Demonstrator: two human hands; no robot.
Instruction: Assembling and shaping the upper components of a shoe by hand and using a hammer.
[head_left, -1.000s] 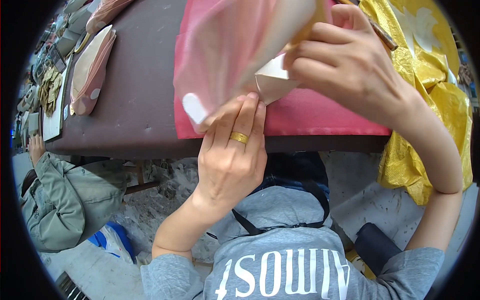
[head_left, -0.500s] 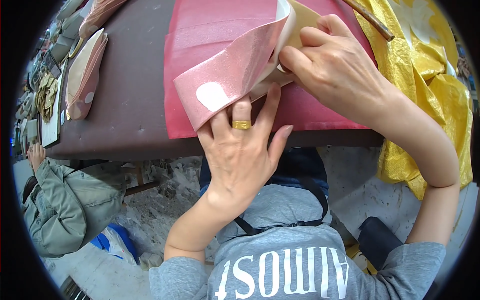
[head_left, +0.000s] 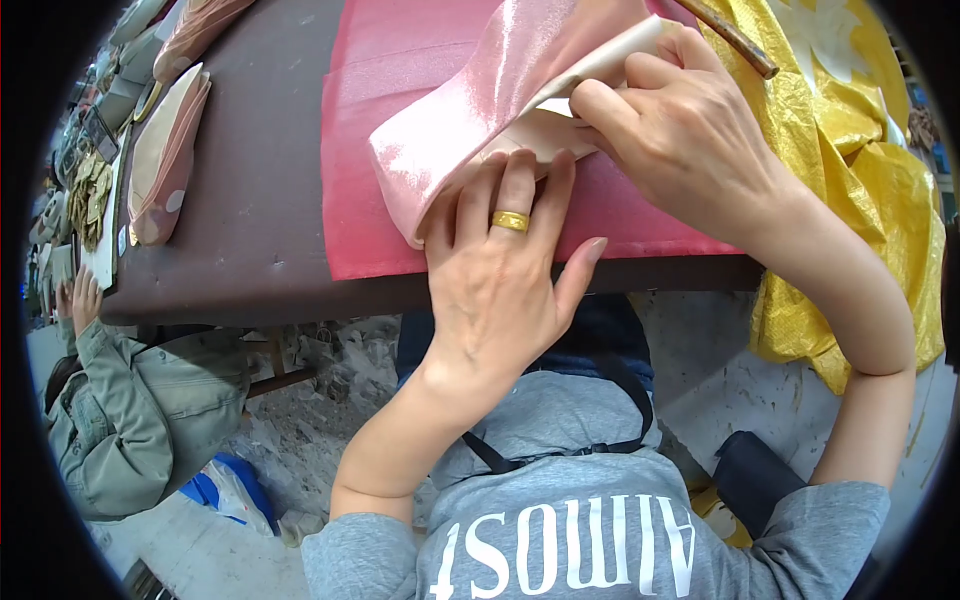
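A shiny pink, cream-backed flexible sheet [head_left: 485,100] curls upward, right hand [head_left: 668,125] pinching its edge, left hand [head_left: 497,270] spread against it.

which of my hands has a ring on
Your left hand, touching the pink material: a gold ring circles one finger. No ring shows on your right hand, which pinches the material.

Centre: pink piece [head_left: 500,75] is gleaming, satiny. Red sheet [head_left: 350,220] is looking smooth, possibly plastic. Right: yellow sheeting [head_left: 850,240] is shining, crinkled. Central ring [head_left: 510,220] is glinting, metallic.
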